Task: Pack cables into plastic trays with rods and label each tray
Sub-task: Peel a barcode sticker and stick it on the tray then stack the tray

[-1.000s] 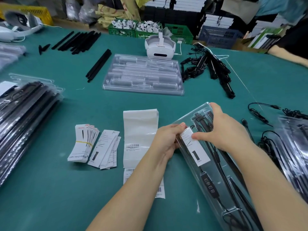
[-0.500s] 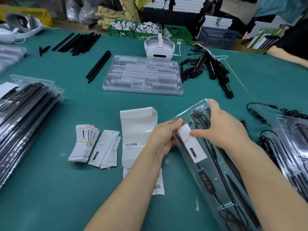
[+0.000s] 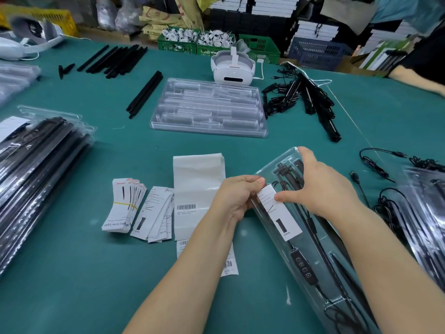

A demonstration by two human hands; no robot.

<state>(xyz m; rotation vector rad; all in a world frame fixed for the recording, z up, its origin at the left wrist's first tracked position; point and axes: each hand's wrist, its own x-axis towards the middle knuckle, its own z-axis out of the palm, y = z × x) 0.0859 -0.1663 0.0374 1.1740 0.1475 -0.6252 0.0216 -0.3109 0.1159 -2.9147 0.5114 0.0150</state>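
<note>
a: what's the surface like?
b: a wide green felt-covered table (image 3: 72,273) in a cluttered storeroom, with green plastic crates (image 3: 207,45) along the far edge.
a: and the piece being packed?
b: a clear plastic tray holding black rods and a cable (image 3: 320,256) lies slanted at the right, near the front edge.
a: the hands?
b: the left hand (image 3: 237,197) has its fingers curled round the tray's left rim, thumb pinching the top of a white paper label with a black bar (image 3: 280,216). the right hand (image 3: 322,186) arches over the tray's upper end, fingers bent on the far edge, thumb pressing the label.
a: anything beside it?
b: a banded bundle of white labels (image 3: 125,207), a white barcode sticker strip (image 3: 198,196), and a stack of empty clear trays (image 3: 209,109) farther back.
</note>
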